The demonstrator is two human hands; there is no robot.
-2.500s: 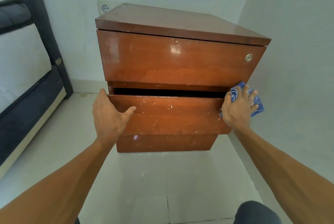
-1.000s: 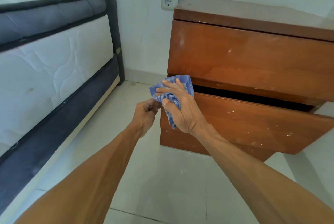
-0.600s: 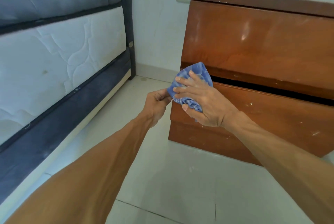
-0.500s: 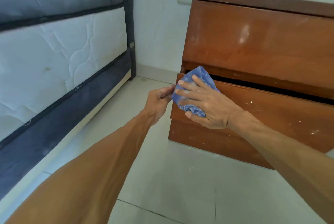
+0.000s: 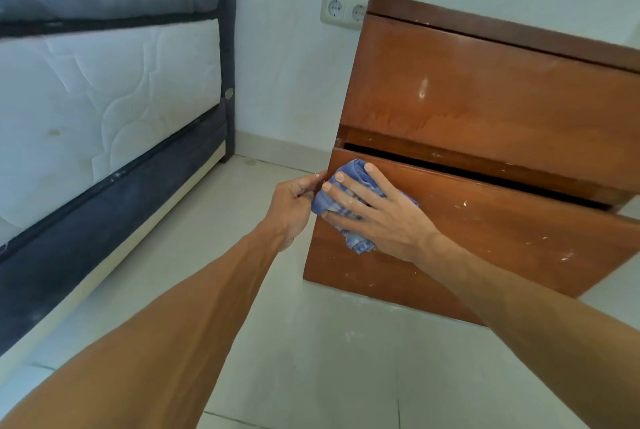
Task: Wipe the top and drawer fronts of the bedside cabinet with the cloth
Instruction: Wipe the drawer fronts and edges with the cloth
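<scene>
The brown wooden bedside cabinet [image 5: 491,89] stands against the wall on the right. Its lower drawer [image 5: 502,231] is pulled out a little, with a dark gap above it and white specks on its front. My right hand [image 5: 377,214] lies flat with spread fingers on a crumpled blue cloth [image 5: 346,200], pressing it against the left end of that drawer front. My left hand [image 5: 294,200] grips the drawer's left edge beside the cloth, fingers curled around it.
A bed [image 5: 104,99] with a white mattress and dark grey frame fills the left side. A double wall socket [image 5: 341,9] sits behind the cabinet's top left corner. Pale floor tiles [image 5: 311,342] lie between bed and cabinet.
My right hand with the cloth has slid down from the drawer's top left corner onto its front. My left hand stays at the drawer's left edge. The view has shifted slightly.
</scene>
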